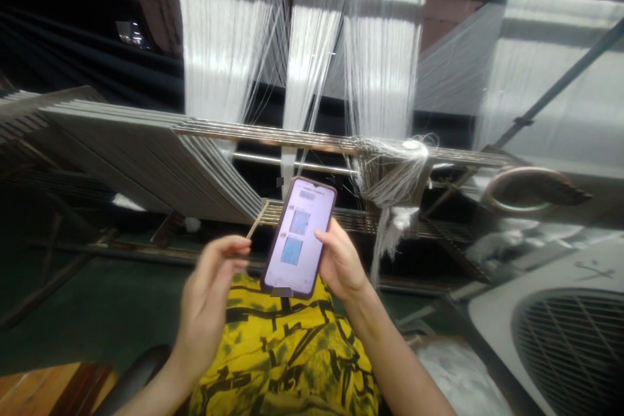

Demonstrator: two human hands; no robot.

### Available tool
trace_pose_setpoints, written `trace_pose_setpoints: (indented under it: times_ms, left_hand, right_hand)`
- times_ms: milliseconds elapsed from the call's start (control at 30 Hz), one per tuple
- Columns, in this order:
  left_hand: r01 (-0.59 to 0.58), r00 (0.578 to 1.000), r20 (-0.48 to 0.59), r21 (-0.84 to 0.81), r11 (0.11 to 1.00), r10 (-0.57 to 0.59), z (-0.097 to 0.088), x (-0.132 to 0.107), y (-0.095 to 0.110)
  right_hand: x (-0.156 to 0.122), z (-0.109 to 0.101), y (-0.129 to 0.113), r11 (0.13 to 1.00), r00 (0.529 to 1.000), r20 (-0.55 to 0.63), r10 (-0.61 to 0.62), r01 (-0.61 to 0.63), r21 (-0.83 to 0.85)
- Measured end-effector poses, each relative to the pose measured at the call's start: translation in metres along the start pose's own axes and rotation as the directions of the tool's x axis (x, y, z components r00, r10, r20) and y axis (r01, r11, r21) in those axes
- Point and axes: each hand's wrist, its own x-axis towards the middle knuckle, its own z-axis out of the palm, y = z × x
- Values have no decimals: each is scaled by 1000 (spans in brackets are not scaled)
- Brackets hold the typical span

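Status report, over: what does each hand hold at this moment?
Right hand holding smartphone. Left hand at thin wooden stick, grip unclear. White warp threads ahead.

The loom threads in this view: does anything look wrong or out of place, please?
Yes. A tangled clump of white threads bunches on the metal bar and hangs down below it. It looks odd because the other white threads fall in straight, even lines.

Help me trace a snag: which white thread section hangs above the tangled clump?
The third section from the left, directly above the white clump bunched on the bar; the other sections hang without one.
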Motion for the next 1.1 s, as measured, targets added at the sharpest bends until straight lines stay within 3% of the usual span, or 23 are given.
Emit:
trace_pose_setpoints:
  times_ms: [33,67,100,167,267,567,767,900,1100]
  left_hand:
    - [140,986,107,-98,985,-130,5,2,-5]
    - [309,935,245,-212,927,-256,11,4,-11]
    - [476,852,397,-315,821,-341,17,5,-15]
    - [677,703,621,-434,595,-346,27,7,-19]
    - [747,627,737,-477,462,-252,35,7,-16]
    - [722,681,681,-562,404,-270,38,6,-11]
    - [623,782,557,-687,375,-279,36,8,-12]
    - [625,779,517,-691,364,-355,34,10,-9]
    - [589,804,468,-710,386,-368,34,7,-10]
  right_hand:
    - [0,1,0,1000,1000,18,-4,4,3]
    - [0,3,0,1000,999,36,-5,5,3]
    - [1,4,0,1000,999,51,-1,1,1]
    - [1,8,2,1000,998,60,17,-16,-15]
    - [2,10,4,998,998,51,44,-42,-50]
    - [8,0,9,989,989,136,52,-32,-143]
    - [-9,-6,16,930,962,196,188,-110,-350]
    - [-19,-5,26,924,961,175,216,-143,-355]
    - [-19,-5,31,927,963,185,198,-123,-354]
